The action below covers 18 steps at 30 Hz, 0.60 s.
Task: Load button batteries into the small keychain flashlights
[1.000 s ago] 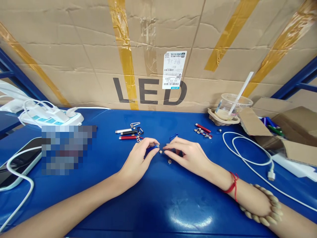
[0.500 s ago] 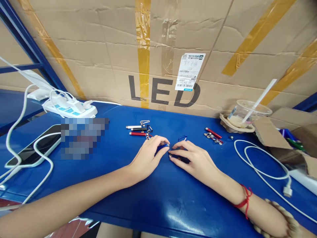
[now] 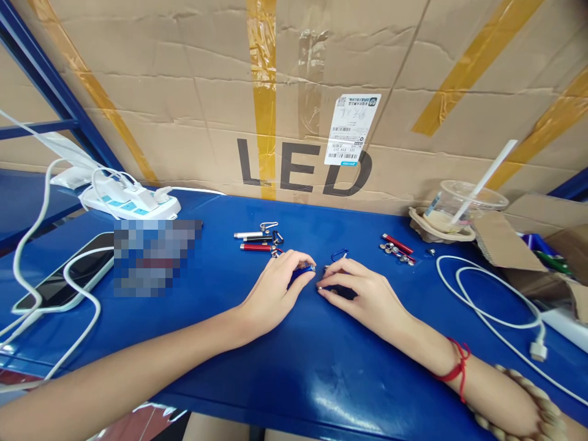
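Note:
My left hand (image 3: pixel 278 283) is closed around a short blue metal tube (image 3: pixel 301 273), its silvery end pointing right. To its right, my right hand (image 3: pixel 361 290) pinches a tiny silvery piece (image 3: pixel 320 287) between thumb and fingertip; it looks like a button cell, though it is mostly hidden. A small gap separates the two hands. Just beyond my right fingers lies a blue carabiner clip (image 3: pixel 340 253). Past my left hand, several small keychain flashlights lie side by side: a silver one (image 3: pixel 248 235), a black one (image 3: pixel 256 239) and a red one (image 3: pixel 255 247).
On the right lie a red tube (image 3: pixel 397 244), several small round silvery pieces (image 3: pixel 395 251), a white cable (image 3: pixel 487 321), a plastic cup (image 3: pixel 448 205) and an opened carton (image 3: pixel 508 242). A phone (image 3: pixel 68 272) and power strip (image 3: pixel 138 205) are left. A large cardboard box (image 3: pixel 206 92) stands behind.
My right hand has shifted slightly right, away from the tube, widening the gap between the hands. My left hand stays in place around the blue tube.

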Available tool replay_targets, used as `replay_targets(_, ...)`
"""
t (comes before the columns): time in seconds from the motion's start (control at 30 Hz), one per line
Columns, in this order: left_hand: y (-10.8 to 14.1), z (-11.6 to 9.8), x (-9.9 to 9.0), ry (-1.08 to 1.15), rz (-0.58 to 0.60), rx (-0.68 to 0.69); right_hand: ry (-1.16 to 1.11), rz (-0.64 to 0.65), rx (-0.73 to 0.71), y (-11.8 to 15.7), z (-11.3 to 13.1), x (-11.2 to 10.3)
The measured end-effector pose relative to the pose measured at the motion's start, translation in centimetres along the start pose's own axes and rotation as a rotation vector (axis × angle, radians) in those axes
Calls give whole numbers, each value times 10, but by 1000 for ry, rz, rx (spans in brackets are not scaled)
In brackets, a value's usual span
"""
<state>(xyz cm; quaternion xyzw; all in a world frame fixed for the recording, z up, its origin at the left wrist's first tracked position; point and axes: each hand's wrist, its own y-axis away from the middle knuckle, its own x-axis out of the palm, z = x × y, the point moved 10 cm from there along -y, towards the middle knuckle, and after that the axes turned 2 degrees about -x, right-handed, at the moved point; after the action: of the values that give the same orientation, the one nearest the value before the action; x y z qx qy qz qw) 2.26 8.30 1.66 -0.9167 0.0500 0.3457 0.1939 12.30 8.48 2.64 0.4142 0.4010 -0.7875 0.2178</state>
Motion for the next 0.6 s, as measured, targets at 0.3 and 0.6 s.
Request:
replay_targets(0.3, 0, 0, -1, 8, 7, -11, 106, 73, -75, 0, 11, 5)
replay_targets(0.6, 0, 1, 0, 12, 2, -25, 180, 200, -67, 3, 12, 17)
